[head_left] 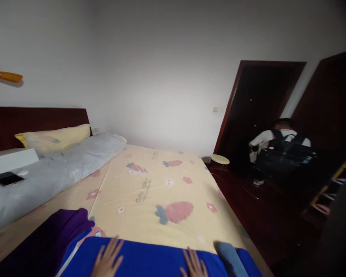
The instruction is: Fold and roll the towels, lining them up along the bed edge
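Observation:
A bright blue piece of fabric, perhaps a garment (152, 256), lies spread at the near edge of the bed. My left hand (107, 258) rests flat on its left part with fingers spread. On the right part, my right hand (194, 264) also lies palm down, fingers apart. Neither hand grips anything. Just left of the blue fabric is a bunched dark purple cloth (57, 232), with a white-striped blue edge showing beside it. A grey-blue cloth (230, 258) lies at the right end of the blue fabric. The lower parts of both hands are cut off by the frame.
The bed (167, 181) has a yellow strawberry-print sheet. A grey blanket (74, 161), a yellow pillow (60, 135), a white box (14, 159) and a phone (7, 179) lie toward the headboard. Right of the bed are a stool (219, 159), a person (285, 142) and a shoe rack (331, 188).

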A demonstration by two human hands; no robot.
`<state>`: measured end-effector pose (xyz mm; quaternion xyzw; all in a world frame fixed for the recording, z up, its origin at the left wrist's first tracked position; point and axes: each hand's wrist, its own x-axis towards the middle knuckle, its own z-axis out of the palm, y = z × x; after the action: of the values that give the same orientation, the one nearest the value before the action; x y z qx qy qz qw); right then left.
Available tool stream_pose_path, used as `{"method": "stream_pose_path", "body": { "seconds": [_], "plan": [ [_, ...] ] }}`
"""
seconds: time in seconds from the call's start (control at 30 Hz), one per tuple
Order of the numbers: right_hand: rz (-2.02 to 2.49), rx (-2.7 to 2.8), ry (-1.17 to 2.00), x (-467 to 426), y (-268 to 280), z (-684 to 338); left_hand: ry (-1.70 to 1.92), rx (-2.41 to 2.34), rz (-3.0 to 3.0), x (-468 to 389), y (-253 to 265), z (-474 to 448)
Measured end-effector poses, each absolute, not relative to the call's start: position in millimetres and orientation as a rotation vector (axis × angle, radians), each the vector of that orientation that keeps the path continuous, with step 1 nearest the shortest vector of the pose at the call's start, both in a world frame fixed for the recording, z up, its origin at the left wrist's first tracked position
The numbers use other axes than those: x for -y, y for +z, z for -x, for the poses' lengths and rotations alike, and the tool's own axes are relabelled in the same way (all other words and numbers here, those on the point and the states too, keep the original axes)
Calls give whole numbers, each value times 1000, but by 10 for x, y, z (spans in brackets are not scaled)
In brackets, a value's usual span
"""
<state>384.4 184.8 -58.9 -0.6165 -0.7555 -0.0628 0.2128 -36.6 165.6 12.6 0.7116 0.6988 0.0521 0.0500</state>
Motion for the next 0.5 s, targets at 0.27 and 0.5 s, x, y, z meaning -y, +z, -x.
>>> {"method": "stream_pose_path", "body": {
  "seconds": [0.27, 0.5],
  "plan": [
    [2120, 1894, -62, -1810, -499, -4665, -57, -2696, -1901, -1711, -30, 1293],
    [2109, 1884, -191, -1833, -281, -4384, -32, -2582, -1656, -1744, 439, 976]
  ]
}}
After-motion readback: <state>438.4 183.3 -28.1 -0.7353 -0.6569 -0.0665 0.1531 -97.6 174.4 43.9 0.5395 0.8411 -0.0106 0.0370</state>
